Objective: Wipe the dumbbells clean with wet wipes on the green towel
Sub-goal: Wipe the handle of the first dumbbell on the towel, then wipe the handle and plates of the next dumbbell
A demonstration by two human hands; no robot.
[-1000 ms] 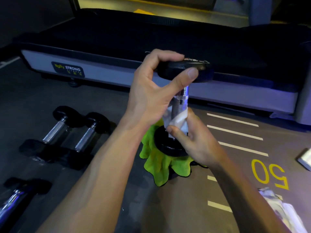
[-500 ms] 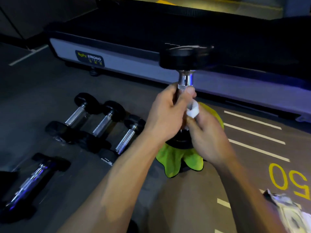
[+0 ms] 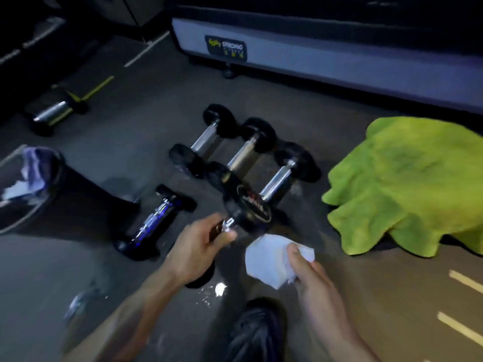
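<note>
Dark gym flooring point(image 3: 136, 105) is lying under you. Your left hand point(image 3: 198, 250) is gripping the dumbbell point(image 3: 235, 218) by its handle, its long axis slanting up and away toward the dumbbell row point(image 3: 245, 152). Your right hand point(image 3: 311, 273), just beside it, is pinching the wet wipe point(image 3: 271, 257); the green towel point(image 3: 407, 184) is lying bare, seemingly, well to the right.

Person, head-cam view: 2 forearms, both bare, no sleeves vis. Left hand point(image 3: 198, 253), right hand point(image 3: 312, 276): no gloves, rings or watch vis. Dark shoe point(image 3: 257, 333) w/ blurred laces, bottom centre.
</note>
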